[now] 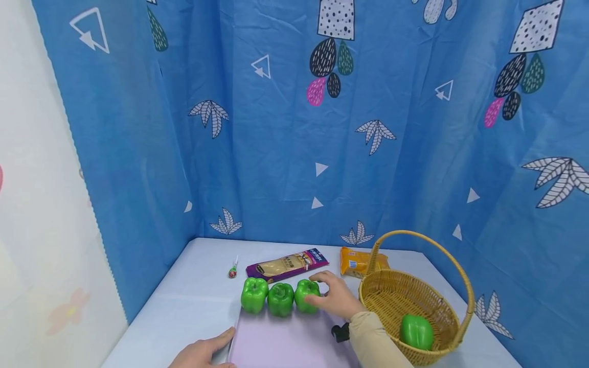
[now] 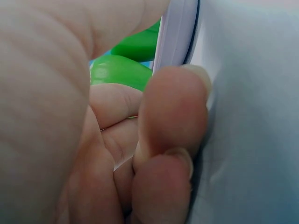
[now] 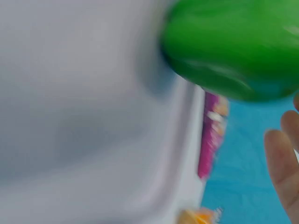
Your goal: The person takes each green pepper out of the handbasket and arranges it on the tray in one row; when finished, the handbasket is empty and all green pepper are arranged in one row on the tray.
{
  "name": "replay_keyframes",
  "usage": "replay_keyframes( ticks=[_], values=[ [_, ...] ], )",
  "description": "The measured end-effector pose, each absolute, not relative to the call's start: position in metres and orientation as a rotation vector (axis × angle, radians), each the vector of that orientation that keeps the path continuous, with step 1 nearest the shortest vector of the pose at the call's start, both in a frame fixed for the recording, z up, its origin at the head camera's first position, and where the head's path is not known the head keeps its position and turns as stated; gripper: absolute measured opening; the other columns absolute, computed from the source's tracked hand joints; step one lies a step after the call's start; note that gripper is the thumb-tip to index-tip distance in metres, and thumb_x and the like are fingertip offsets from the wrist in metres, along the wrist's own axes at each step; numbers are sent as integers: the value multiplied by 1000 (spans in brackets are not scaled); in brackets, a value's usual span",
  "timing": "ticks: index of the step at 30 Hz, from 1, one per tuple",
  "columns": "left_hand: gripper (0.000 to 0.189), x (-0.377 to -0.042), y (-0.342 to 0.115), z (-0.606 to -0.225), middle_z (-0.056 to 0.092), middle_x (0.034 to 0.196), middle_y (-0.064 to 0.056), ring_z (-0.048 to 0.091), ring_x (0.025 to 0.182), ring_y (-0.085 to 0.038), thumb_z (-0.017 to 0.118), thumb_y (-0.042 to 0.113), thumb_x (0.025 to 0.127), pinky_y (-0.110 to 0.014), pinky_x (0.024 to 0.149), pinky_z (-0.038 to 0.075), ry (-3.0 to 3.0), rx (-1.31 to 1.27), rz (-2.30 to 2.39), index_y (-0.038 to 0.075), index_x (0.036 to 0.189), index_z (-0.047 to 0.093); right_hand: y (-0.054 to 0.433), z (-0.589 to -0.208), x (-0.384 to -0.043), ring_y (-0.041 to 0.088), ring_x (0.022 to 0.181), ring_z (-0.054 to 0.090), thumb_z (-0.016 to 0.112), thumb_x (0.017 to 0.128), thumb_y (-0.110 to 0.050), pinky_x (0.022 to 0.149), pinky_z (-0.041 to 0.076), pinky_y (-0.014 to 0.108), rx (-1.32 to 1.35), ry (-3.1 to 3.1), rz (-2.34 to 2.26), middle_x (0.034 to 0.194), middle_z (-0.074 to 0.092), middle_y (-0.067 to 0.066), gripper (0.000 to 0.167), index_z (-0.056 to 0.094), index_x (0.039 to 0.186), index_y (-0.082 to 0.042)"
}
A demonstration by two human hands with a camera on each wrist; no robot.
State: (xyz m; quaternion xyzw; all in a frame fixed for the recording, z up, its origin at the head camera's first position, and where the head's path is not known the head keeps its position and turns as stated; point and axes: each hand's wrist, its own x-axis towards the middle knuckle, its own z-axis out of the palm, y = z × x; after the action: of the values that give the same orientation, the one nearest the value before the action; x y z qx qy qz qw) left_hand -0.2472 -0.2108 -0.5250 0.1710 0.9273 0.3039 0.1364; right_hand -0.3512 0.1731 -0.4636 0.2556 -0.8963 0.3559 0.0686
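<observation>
Three green bell peppers stand in a row at the far end of a pale lilac tray: a left one (image 1: 254,295), a middle one (image 1: 280,300) and a right one (image 1: 301,292). My right hand (image 1: 338,299) is at the right pepper, thumb and fingers spread about it. In the right wrist view the fingers (image 3: 282,163) are apart from a green pepper (image 3: 233,46). My left hand (image 1: 202,352) rests beside the tray (image 1: 290,342), its index finger and thumb at the left rim. In the left wrist view its other fingertips (image 2: 173,112) curl loosely beside the tray edge (image 2: 175,37).
A wicker basket (image 1: 377,296) with a tall handle stands at the right, holding another green pepper (image 1: 416,332). Behind the tray lie a purple packet (image 1: 287,264), an orange packet (image 1: 356,260) and a lollipop (image 1: 232,272). Blue curtains (image 1: 285,153) close off the table's back.
</observation>
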Motion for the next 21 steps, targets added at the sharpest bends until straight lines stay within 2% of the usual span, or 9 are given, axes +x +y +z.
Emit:
replay_keyframes(
  ticks=[2, 5, 10, 14, 17, 19, 21],
  values=[
    [88, -247, -209, -525, 56, 149, -20, 56, 130, -50, 70, 61, 91, -68, 108, 48, 2677, 487, 882, 0, 150, 49, 183, -452, -345, 29, 123, 62, 80, 89, -46, 91, 65, 41, 684, -2706, 1065, 133, 65, 2, 51, 69, 129, -17],
    [87, -247, -207, -524, 55, 150, -21, 53, 132, -52, 70, 60, 91, -70, 109, 47, 2656, 476, 899, 0, 151, 49, 206, -434, -337, 29, 123, 62, 79, 92, -42, 97, 63, 51, 525, -2704, 1036, 132, 67, 2, 44, 70, 128, -19],
    [88, -246, -206, -523, 53, 151, -21, 50, 135, -54, 72, 58, 90, -72, 110, 45, 2635, 441, 925, 0, 151, 48, 260, -418, -335, 33, 117, 65, 73, 96, -44, 96, 62, 54, 327, -2717, 910, 131, 67, 10, 47, 68, 132, -13],
    [89, -247, -207, -523, 54, 150, -22, 50, 134, -55, 73, 59, 89, -74, 110, 44, 2631, 406, 923, 0, 151, 48, 300, -425, -337, 40, 119, 63, 69, 99, -44, 95, 61, 59, 164, -2761, 861, 132, 65, 17, 52, 65, 134, -6],
    [88, -247, -208, -524, 55, 149, -23, 49, 134, -56, 74, 57, 89, -74, 110, 43, 2622, 391, 932, 0, 151, 48, 320, -440, -341, 42, 114, 65, 67, 98, -44, 89, 62, 59, 25, -2817, 782, 128, 67, 22, 56, 65, 132, 0],
    [87, -247, -208, -524, 55, 149, -24, 48, 134, -57, 74, 55, 90, -74, 109, 43, 2618, 391, 944, 0, 151, 48, 331, -450, -343, 41, 105, 69, 68, 97, -41, 82, 63, 57, -77, -2859, 684, 121, 70, 23, 53, 68, 127, 2],
    [86, -247, -207, -524, 55, 148, -24, 48, 134, -57, 74, 55, 90, -74, 109, 43, 2615, 390, 955, 0, 151, 48, 338, -457, -344, 36, 90, 71, 67, 96, -37, 70, 62, 54, -159, -2894, 598, 106, 74, 21, 44, 72, 115, 2]
  ],
)
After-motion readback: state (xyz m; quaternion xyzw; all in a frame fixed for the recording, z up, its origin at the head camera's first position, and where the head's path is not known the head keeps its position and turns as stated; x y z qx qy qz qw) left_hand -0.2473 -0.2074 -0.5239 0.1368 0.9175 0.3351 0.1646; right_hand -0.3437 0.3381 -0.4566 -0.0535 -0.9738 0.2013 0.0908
